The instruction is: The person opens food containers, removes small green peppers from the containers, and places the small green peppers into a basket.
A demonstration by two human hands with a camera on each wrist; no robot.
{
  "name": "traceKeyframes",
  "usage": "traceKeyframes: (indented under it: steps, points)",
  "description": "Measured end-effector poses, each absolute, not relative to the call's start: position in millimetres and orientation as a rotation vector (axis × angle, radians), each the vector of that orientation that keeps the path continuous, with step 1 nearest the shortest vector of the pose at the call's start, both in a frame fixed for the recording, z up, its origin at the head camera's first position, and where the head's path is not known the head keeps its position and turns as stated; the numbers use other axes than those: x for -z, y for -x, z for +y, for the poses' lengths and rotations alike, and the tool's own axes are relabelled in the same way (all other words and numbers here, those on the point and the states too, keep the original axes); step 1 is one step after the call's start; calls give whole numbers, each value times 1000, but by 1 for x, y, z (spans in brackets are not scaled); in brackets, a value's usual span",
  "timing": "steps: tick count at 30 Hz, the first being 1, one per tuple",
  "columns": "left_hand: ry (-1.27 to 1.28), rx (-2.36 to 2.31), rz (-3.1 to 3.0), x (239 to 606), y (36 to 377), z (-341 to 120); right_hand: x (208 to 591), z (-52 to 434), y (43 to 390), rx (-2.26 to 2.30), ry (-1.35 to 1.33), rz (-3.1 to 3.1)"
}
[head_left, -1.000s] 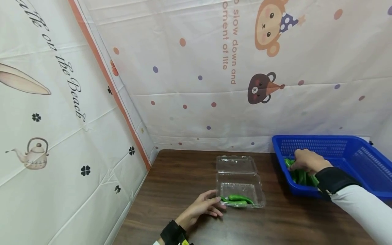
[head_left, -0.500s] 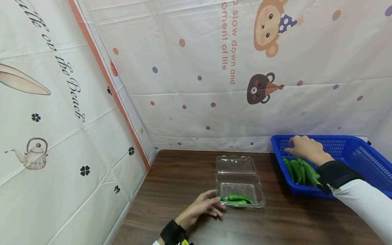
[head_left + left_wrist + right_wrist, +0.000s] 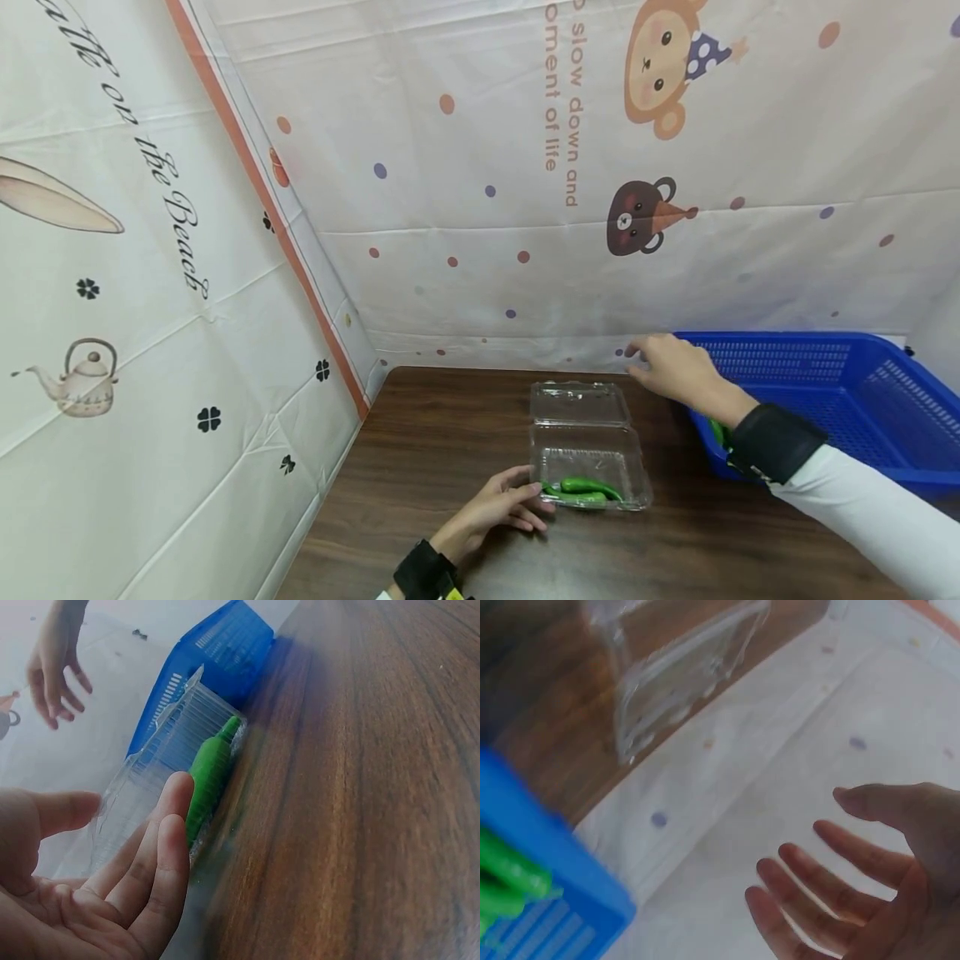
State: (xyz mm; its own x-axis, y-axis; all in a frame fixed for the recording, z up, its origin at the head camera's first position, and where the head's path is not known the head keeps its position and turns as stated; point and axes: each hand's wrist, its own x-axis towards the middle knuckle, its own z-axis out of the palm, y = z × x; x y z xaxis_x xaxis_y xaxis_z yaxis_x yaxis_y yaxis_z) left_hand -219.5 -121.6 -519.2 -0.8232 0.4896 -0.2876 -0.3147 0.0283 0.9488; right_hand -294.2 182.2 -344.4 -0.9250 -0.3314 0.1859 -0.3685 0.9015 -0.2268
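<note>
A clear hinged plastic container lies with its lid folded back on the brown table, and green chili peppers rest along its near side. My left hand is at the container's near left corner, thumb by the rim, fingers loosely extended. In the left wrist view those fingers lie beside the wall, with a green pepper behind it. My right hand is in the air over the left rim of the blue basket. Its fingers are spread and hold nothing in the right wrist view. More green peppers lie in the basket, mostly hidden by my right forearm.
A printed white cloth hangs behind the table, and another covers the left side. The wooden tabletop runs left of the container and in front of it. The basket's raised wall stands to the right of the container.
My right hand has come up from the peppers in the basket and moved left past its rim, holding nothing. The left hand and the container have stayed in place.
</note>
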Motion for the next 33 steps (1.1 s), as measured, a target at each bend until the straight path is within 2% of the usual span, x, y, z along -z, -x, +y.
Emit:
traceKeyframes:
  steps: [6,14,19,33]
  points:
    - [-163,-1854,1742,519,219,-122,370,156,288,-410,-752,-2889]
    - [-150,-1859,1738,521,219,-121,437,134,275,-450,-1112,-2984]
    - [-162,-1852,1744,520,219,-121,468,128,267,-423,-1237,-3032]
    - [-159,-1840,1727,519,220,-122,479,125,269,-428,-1227,-3025]
